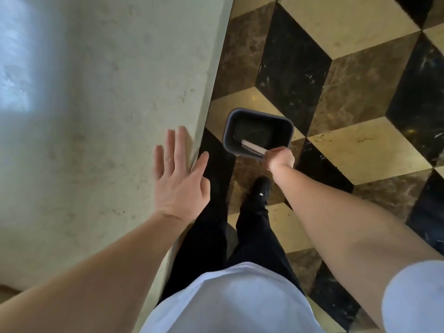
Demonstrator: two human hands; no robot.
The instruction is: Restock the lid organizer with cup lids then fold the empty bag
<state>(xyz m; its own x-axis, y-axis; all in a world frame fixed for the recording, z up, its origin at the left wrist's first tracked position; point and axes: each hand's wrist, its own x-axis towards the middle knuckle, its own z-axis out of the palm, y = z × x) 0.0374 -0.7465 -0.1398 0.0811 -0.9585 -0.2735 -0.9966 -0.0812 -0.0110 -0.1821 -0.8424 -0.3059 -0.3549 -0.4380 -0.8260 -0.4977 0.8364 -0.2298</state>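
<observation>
My right hand (pixel 280 159) reaches down over a dark grey bin (pixel 258 116) on the floor and grips a flat, pale folded bag (pixel 253 147), whose free end pokes into the bin's open top. My left hand (pixel 179 175) lies flat, fingers spread, on the pale stone counter (pixel 108 104) right at its edge. No lids and no lid organizer are in view.
The counter fills the left half of the view, its edge running diagonally. The floor (pixel 360 92) is patterned in black, brown and cream marble tiles. My legs in black trousers and one black shoe (pixel 260 188) stand just beside the bin.
</observation>
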